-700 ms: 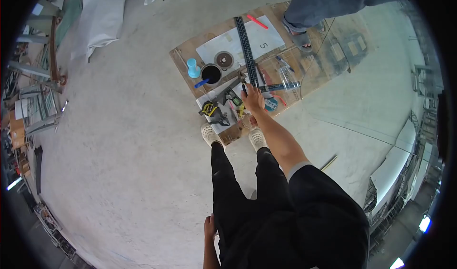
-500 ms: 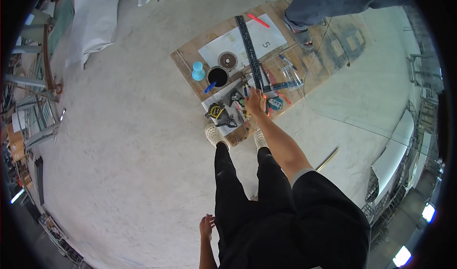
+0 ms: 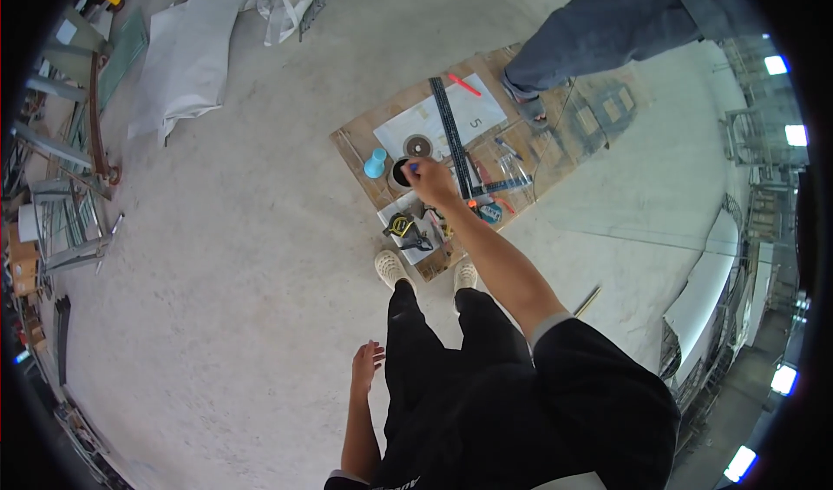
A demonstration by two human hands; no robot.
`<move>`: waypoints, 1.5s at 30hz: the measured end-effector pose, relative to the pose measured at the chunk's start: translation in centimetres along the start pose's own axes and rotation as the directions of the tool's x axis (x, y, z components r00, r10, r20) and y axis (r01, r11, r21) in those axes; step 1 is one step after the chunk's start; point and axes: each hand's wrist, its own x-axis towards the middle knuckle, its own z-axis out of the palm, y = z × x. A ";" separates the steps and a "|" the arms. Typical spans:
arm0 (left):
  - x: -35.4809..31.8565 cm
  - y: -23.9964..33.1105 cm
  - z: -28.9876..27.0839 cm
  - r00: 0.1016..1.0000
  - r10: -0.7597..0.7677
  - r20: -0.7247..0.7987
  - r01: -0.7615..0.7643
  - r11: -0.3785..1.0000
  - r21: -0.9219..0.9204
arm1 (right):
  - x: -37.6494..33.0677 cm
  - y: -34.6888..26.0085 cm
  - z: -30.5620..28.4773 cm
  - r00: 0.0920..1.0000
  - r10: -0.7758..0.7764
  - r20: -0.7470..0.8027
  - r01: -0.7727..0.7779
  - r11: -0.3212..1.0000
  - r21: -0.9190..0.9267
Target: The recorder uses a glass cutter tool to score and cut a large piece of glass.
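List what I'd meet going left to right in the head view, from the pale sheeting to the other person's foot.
Pale sheeting → light blue cup → right hand → teal item → sandaled foot.

Blue handle (image 3: 414,168) shows saturated against the pot (image 3: 391,177), black inside; cup (image 3: 375,164) pale sky blue; disc (image 3: 417,145) grey-brown; L-shaped square (image 3: 449,134) black, speckled with pale marks; stick (image 3: 464,85) bright red; sheet (image 3: 399,129) white; tape measure (image 3: 400,225) black and yellow; board (image 3: 354,145) brown with paler patches; shoes (image 3: 390,269) cream, dotted dark; wearer's trousers (image 3: 415,334) plain black; other person's trousers (image 3: 581,28) slate grey; floor (image 3: 252,238) mottled light grey
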 end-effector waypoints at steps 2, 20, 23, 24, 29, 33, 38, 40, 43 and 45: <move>0.5 -0.5 -0.8 1.000 -0.005 -0.010 0.005 1.000 -0.014 | 0.1 -0.3 -2.8 0.996 0.091 0.002 -0.091 0.995 0.044; 4.8 -6.0 -3.8 0.995 -0.100 -0.021 0.094 0.974 -0.205 | -9.9 0.2 -22.3 0.718 0.618 0.319 -0.425 0.028 0.905; 6.4 -0.4 1.9 1.000 -0.001 -0.002 0.001 0.999 -0.034 | -15.0 4.0 -35.2 0.888 0.458 -0.042 -0.231 0.522 0.821; 5.6 -0.2 3.3 1.000 0.011 -0.029 -0.011 1.000 0.010 | -16.9 3.7 -39.8 0.870 0.491 -0.031 -0.189 0.392 0.900; 6.0 3.0 12.5 0.983 0.183 0.024 -0.185 0.974 0.128 | -27.0 7.3 -61.0 0.847 0.370 -0.382 0.283 0.295 0.913; 4.8 0.6 20.0 0.962 0.271 0.037 -0.264 0.884 0.386 | -32.9 8.7 -75.8 0.754 0.132 -0.644 0.557 0.392 0.732; 7.0 -4.8 26.5 0.925 0.315 0.212 -0.379 0.786 0.489 | -35.3 6.8 -90.4 0.576 0.050 -0.816 0.678 0.529 0.511; 6.2 -8.2 25.0 0.929 0.328 0.169 -0.369 0.809 0.457 | -33.2 5.2 -94.0 0.563 -0.017 -0.826 0.718 0.504 0.479; 4.9 -10.3 25.0 0.921 0.361 0.148 -0.388 0.811 0.438 | -31.6 3.4 -98.6 0.500 -0.080 -0.863 0.763 0.512 0.394; 4.4 -11.5 25.0 0.916 0.376 0.140 -0.397 0.806 0.438 | -30.9 2.4 -100.5 0.486 -0.088 -0.870 0.760 0.533 0.371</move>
